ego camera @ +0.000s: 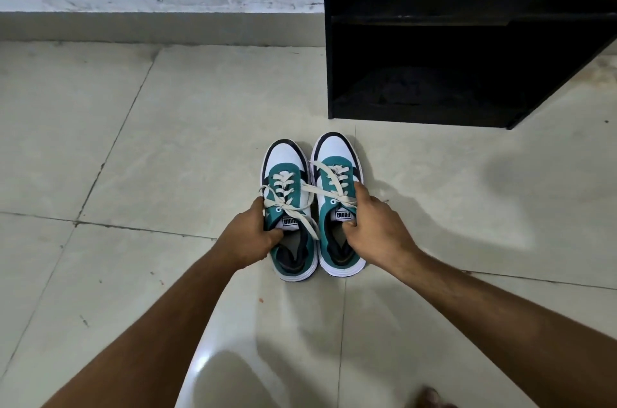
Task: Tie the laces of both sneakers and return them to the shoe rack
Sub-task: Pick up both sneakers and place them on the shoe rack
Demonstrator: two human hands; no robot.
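teal-and-white canvas sneakers (312,207) sit side by side on the floor just before the black shoe rack (467,40); left hand (253,237) and right hand (374,224) each clasp one collar, likely to lift them, cream laces (300,194) looking tied.

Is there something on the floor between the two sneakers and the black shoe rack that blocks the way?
Nothing visible does. The left hand grips the left sneaker and the right hand the right sneaker. Only bare tiled floor lies between them and the shoe rack.
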